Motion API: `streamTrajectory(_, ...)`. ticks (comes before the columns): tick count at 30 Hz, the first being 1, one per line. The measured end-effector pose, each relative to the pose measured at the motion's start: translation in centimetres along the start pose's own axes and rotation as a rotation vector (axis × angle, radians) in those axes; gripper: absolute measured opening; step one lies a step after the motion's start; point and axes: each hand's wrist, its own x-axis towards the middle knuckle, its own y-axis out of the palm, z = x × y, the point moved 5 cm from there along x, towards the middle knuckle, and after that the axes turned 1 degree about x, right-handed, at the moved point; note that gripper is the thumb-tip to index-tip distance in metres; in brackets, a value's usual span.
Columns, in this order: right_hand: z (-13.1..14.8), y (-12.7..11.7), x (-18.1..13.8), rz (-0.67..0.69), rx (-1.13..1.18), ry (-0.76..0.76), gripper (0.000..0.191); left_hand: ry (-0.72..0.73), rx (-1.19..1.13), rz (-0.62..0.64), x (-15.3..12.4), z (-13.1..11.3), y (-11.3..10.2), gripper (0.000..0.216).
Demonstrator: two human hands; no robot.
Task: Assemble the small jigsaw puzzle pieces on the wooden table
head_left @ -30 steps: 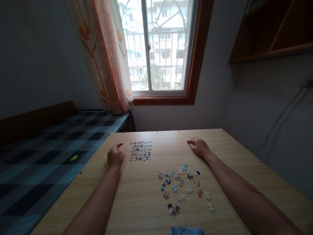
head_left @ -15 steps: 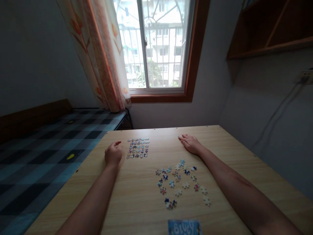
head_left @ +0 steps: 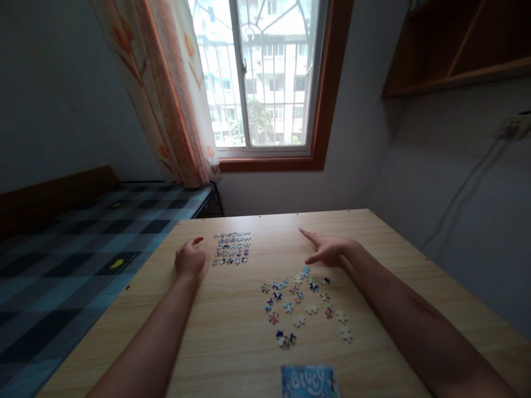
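Head view: the right hand (head_left: pixel 329 250), open and empty with forefinger outstretched, nearly touches a lone puzzle piece (head_left: pixel 299 228) just beyond its tip, scattered puzzle pieces (head_left: pixel 302 304) on its near side, while the left hand (head_left: pixel 189 258), curled nearly closed on nothing visible, rests beside a laid-out block of pieces (head_left: pixel 230 249).

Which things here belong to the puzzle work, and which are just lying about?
In the work: left hand, right hand, sorted grid of pieces, loose pieces, lone piece ahead of the right hand, table.
Lying about: blue card, bed, curtain, wall shelf, socket.
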Motion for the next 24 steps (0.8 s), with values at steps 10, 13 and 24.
streamTrajectory(10, -0.6, -1.4, 0.1, -0.202, 0.048, -0.014, 0.122, 0.003, 0.005, 0.001, -0.2, -0.8, -0.6, 0.035)
streamTrajectory(13, -0.9, -2.9, -0.4, -0.417, -0.133, 0.095, 0.094, -0.001, -0.005, -0.005, -0.2, -0.5, -0.5, 0.035)
streamTrajectory(24, 1.1, -1.9, -0.3, -0.566, -0.35, 0.164, 0.025, 0.034, 0.003, -0.026, 0.4, 0.0, 0.2, 0.038)
